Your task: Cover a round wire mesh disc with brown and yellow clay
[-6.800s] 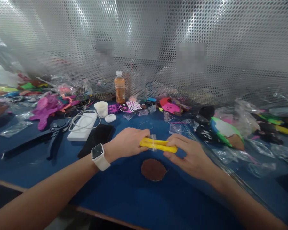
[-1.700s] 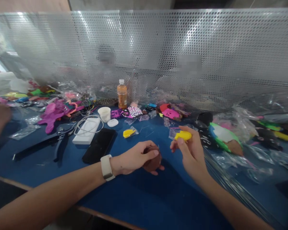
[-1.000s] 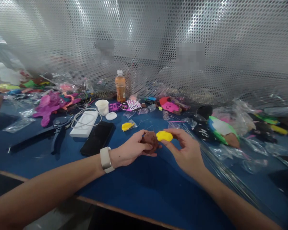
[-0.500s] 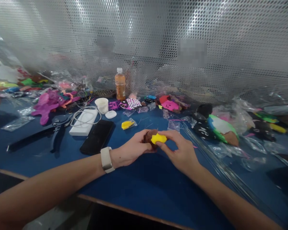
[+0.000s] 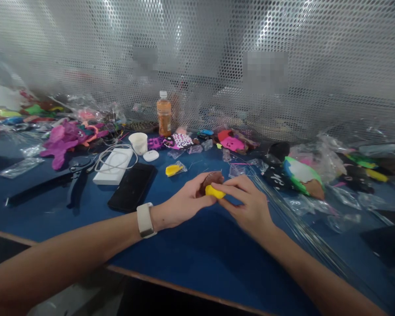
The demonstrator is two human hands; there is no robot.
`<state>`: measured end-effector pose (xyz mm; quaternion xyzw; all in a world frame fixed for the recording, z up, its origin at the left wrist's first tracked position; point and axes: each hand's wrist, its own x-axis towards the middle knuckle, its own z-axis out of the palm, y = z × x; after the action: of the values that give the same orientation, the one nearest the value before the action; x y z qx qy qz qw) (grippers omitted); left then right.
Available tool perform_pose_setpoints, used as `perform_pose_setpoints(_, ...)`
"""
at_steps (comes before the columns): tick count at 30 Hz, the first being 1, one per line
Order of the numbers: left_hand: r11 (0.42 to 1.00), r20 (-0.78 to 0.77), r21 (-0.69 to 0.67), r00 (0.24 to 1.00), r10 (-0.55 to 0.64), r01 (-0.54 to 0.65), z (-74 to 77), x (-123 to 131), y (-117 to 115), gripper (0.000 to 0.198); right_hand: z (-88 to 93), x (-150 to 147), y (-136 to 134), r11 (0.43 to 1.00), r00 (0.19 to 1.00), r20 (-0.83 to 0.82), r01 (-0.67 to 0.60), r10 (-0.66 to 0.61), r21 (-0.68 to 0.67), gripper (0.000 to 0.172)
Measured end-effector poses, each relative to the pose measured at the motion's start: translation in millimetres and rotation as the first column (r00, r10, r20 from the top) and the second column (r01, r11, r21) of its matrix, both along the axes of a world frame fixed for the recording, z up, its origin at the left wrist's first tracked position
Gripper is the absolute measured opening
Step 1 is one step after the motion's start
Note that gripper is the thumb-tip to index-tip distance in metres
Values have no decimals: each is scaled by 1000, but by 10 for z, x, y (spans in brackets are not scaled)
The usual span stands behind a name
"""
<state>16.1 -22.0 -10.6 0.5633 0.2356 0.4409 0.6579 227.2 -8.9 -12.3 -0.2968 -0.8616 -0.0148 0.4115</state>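
Observation:
Above the blue table, my left hand (image 5: 187,198) is closed round a brown clay-like piece (image 5: 212,178), its thumb also reaching the yellow lump. A soft-looking yellow lump (image 5: 214,192) lies against the front of the brown piece. My right hand (image 5: 248,199) has its fingers pressed on the yellow lump from the right. Parts of both pieces are hidden by my fingers. Just beyond my hands, a yellow piece in clear wrap (image 5: 174,170) lies on the table.
Left of my hands are a black phone (image 5: 132,187), a white box with a cable (image 5: 113,166) and dark-handled cutters (image 5: 74,186). A white cup (image 5: 138,143) and an orange drink bottle (image 5: 164,115) stand behind. Thin metal rods (image 5: 292,219) lie to the right.
My right fingers have shifted over the yellow lump and cover more of its top. The lump has moved slightly left and looks rounder, and more of the brown piece shows above it.

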Motion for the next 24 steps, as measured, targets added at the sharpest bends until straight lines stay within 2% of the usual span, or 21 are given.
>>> perform_pose_setpoints(8,975,-198,218,977,84,-40,-14,-31,51,54,-23,-11,26,1000,1000,25,8,-8,-4,31)
perform_pose_setpoints(13,974,-243,218,963,117,-63,-68,-43,98,48,70,-12,-49,994,999,-27,-20,18,-109,37)
perform_pose_setpoints(16,974,-260,222,960,107,-49,-75,-50,113,50,95,-8,-57,992,997,-70,-22,13,-127,25)
perform_pose_setpoints(19,979,-273,201,959,79,-23,-42,-50,101,47,82,-11,-34,994,992,-116,34,-46,-107,19)
perform_pose_setpoints(22,981,-249,191,967,60,-12,9,-44,72,41,63,-12,-11,987,975,-187,101,-123,-121,32)
perform_pose_setpoints(24,980,-260,200,963,67,-14,25,-46,59,40,49,-9,2,980,968,-220,83,-122,-179,42)
